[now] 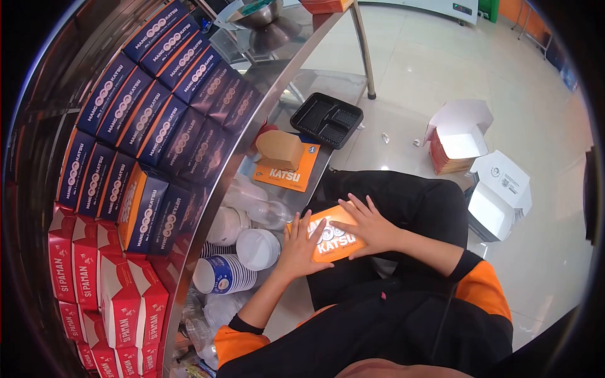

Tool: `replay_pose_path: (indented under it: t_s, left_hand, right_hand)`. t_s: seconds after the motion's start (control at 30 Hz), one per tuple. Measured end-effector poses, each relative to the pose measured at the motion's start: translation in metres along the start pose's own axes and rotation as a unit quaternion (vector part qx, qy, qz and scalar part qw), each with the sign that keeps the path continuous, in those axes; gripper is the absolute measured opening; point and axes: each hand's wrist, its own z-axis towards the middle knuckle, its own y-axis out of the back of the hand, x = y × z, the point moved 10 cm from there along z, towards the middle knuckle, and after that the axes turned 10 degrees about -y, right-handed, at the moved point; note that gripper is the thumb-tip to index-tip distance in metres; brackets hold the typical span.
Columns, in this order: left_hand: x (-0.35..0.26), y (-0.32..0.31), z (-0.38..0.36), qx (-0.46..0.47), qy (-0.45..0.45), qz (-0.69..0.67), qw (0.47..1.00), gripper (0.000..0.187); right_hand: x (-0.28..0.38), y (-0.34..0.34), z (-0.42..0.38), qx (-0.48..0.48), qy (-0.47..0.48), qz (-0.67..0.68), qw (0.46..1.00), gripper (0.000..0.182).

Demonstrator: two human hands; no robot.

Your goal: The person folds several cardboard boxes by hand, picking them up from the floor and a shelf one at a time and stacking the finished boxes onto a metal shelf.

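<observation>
An orange "Mang Katsu" carton lies lid up on my lap. My left hand is on its left end, fingers spread over the lid and thumb along the near side. At the right end, my right hand grips it with fingers over the lid and thumb near the close edge. What is under the carton is hidden. On the lower shelf beyond my left hand sit a flat orange Katsu box, a brown paper tray and a black compartment tray.
Dark blue Mang Katsu boxes and red Si Paman boxes are stacked on the steel table at left. Paper cups and plastic containers fill the shelf below. Open white-lined boxes and an open carton stand on the floor at right.
</observation>
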Motion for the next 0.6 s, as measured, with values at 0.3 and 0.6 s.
replay_pose_path:
  t_s: [0.3, 0.6]
  left_hand:
    - [0.016, -0.016, 0.007, -0.035, -0.049, 0.002, 0.998, 0.086]
    - [0.002, -0.018, -0.004, -0.041, -0.103, 0.055, 0.992, 0.077]
  right_hand:
    - [-0.01, -0.031, 0.013, -0.077, 0.073, -0.041, 0.994, 0.071]
    - [0.003, -0.027, -0.01, -0.121, 0.168, -0.031, 0.978, 0.062]
